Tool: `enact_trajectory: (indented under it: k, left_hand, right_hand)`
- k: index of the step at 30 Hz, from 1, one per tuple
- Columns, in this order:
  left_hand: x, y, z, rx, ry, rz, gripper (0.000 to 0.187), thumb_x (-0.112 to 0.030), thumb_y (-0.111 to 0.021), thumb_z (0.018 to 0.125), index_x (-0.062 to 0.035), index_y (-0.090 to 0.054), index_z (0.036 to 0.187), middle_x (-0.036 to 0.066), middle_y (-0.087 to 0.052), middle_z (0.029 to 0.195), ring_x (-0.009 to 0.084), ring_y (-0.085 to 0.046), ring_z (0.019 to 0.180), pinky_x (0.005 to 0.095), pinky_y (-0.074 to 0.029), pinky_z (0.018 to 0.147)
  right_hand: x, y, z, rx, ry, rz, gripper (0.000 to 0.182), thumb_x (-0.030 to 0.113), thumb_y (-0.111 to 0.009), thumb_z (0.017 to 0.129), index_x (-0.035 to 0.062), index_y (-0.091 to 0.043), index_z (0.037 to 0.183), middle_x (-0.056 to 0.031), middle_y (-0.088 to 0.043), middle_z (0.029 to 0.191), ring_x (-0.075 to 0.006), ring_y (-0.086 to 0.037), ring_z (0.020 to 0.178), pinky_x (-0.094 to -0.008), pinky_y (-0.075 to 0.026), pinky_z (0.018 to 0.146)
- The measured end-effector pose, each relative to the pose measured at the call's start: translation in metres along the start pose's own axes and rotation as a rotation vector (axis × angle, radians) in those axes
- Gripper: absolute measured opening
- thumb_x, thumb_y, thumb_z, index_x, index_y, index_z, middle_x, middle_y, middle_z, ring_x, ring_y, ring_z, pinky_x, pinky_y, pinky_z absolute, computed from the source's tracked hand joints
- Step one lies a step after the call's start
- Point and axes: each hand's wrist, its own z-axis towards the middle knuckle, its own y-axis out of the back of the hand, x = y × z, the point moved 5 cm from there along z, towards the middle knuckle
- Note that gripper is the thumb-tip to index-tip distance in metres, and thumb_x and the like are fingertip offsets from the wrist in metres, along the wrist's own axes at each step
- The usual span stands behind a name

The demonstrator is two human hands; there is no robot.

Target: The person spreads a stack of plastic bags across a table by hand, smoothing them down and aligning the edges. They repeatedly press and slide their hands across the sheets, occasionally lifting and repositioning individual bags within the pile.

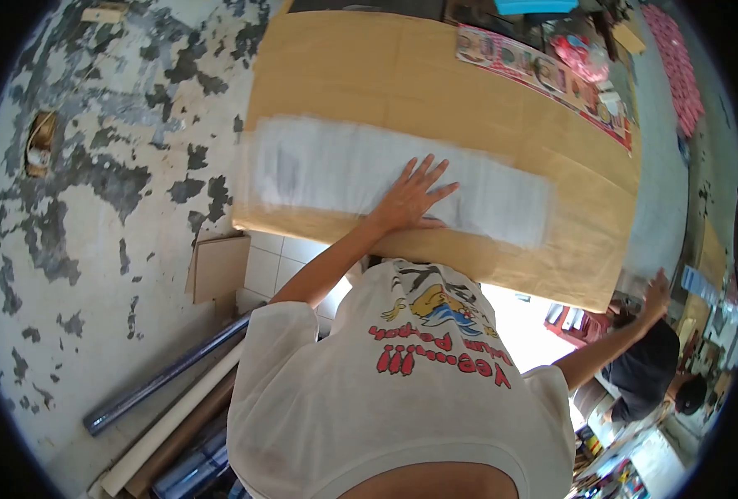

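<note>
My left hand (410,198) lies flat with its fingers spread. It presses on a long white strip (319,166), paper or thin plastic, whose edges look blurred. Under the strip is a table covered in tan paper or sheeting (435,75). Stretched far out to the right, past the table's near right corner, is my right hand (656,298). Its fingers are extended and somewhat blurred, and I can make out nothing held in them.
A printed strip with pictures (543,75) and a pink plastic bundle (581,56) lie at the far right edge. Long rolls (173,416) lean at lower left beside a cardboard piece (221,268). A peeling wall (94,249) borders the left. Another person (647,366) is at lower right.
</note>
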Motion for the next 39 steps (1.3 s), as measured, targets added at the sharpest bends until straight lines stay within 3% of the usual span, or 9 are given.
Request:
enact_trajectory:
  k: [6, 11, 14, 17, 20, 23, 29, 36, 39]
  left_hand:
    - [0.040, 0.008, 0.011, -0.071, -0.015, -0.014, 0.074, -0.065, -0.054, 0.089, -0.0181, -0.046, 0.146, 0.020, -0.035, 0.154, 0.0403, -0.028, 0.143, 0.0515, -0.020, 0.119]
    - [0.052, 0.003, 0.015, -0.091, -0.030, -0.015, 0.065, -0.058, -0.051, 0.094, -0.0172, -0.046, 0.144, 0.017, -0.044, 0.148, 0.0350, -0.041, 0.137, 0.0459, -0.028, 0.116]
    - [0.028, 0.036, 0.021, 0.001, 0.260, -0.681, 0.060, -0.051, -0.049, 0.099, -0.0079, -0.048, 0.141, 0.015, -0.056, 0.136, 0.0310, -0.054, 0.125, 0.0421, -0.041, 0.107]
    - [-0.015, 0.075, 0.020, -0.177, 0.316, -2.162, 0.052, -0.041, -0.052, 0.101, 0.0019, -0.054, 0.131, 0.018, -0.063, 0.122, 0.0257, -0.062, 0.111, 0.0410, -0.050, 0.096]
    - [-0.019, 0.107, 0.007, -0.222, 0.689, -1.976, 0.049, -0.036, -0.051, 0.103, 0.0074, -0.056, 0.124, 0.018, -0.066, 0.113, 0.0233, -0.066, 0.103, 0.0358, -0.054, 0.089]
    - [0.015, 0.082, -0.019, -0.294, 0.848, -1.783, 0.048, -0.036, -0.050, 0.103, 0.0078, -0.056, 0.122, 0.018, -0.068, 0.109, 0.0240, -0.070, 0.093, 0.0334, -0.058, 0.081]
    - [0.042, 0.127, -0.036, -0.300, 0.730, -1.509, 0.043, -0.038, -0.047, 0.104, 0.0021, -0.058, 0.114, 0.019, -0.069, 0.109, 0.0257, -0.072, 0.082, 0.0360, -0.061, 0.071]
    - [0.120, 0.202, -0.108, -0.586, 0.855, -1.207, 0.038, -0.035, -0.048, 0.104, 0.0003, -0.055, 0.116, 0.020, -0.070, 0.108, 0.0237, -0.072, 0.078, 0.0332, -0.059, 0.066]
    - [0.164, 0.214, -0.161, -0.677, 0.947, -1.133, 0.036, -0.034, -0.052, 0.102, -0.0001, -0.059, 0.112, 0.018, -0.070, 0.106, 0.0204, -0.070, 0.078, 0.0292, -0.056, 0.067]
  right_hand:
    - [0.203, 0.050, -0.057, 0.071, 0.015, 0.111, 0.036, 0.036, -0.056, 0.100, 0.0099, -0.067, 0.123, 0.0085, -0.052, 0.078, 0.0008, -0.034, 0.056, -0.0188, -0.024, 0.048]
    - [0.343, -0.005, -0.136, 0.132, 0.376, 0.214, 0.031, 0.030, -0.056, 0.101, 0.0083, -0.068, 0.118, 0.0082, -0.053, 0.076, -0.0015, -0.036, 0.061, -0.0190, -0.024, 0.051]
    - [0.436, -0.087, -0.248, 0.470, 0.485, 0.363, 0.024, 0.022, -0.055, 0.101, 0.0044, -0.068, 0.112, 0.0047, -0.054, 0.073, -0.0048, -0.042, 0.058, -0.0238, -0.036, 0.052]
    - [0.472, -0.173, -0.356, 0.663, 0.824, 0.352, 0.015, 0.012, -0.062, 0.088, 0.0037, -0.065, 0.100, -0.0132, -0.069, 0.085, -0.0288, -0.067, 0.073, -0.0399, -0.052, 0.066]
    - [0.443, -0.245, -0.432, 0.933, 0.798, 0.330, 0.021, 0.012, -0.066, 0.087, 0.0014, -0.064, 0.105, -0.0182, -0.063, 0.109, -0.0371, -0.060, 0.103, -0.0399, -0.050, 0.086]
    - [0.433, -0.242, -0.430, 1.102, 0.912, 0.504, 0.036, 0.008, -0.069, 0.085, 0.0045, -0.062, 0.120, -0.0152, -0.060, 0.123, -0.0313, -0.056, 0.118, -0.0418, -0.046, 0.101]
    - [0.361, -0.241, -0.315, 0.823, 0.903, 0.014, 0.078, 0.032, -0.084, 0.074, 0.0102, -0.049, 0.139, -0.0131, -0.048, 0.143, -0.0344, -0.039, 0.137, -0.0467, -0.031, 0.113]
    - [0.091, -0.233, -0.128, 0.359, 0.719, -0.353, 0.088, 0.048, -0.080, 0.076, 0.0069, -0.042, 0.144, -0.0193, -0.041, 0.149, -0.0383, -0.035, 0.140, -0.0484, -0.026, 0.116]
    - [0.015, -0.203, -0.090, 0.334, 0.143, -0.668, 0.101, 0.068, -0.065, 0.079, 0.0047, -0.032, 0.150, -0.0191, -0.031, 0.156, -0.0409, -0.023, 0.145, -0.0523, -0.019, 0.118]
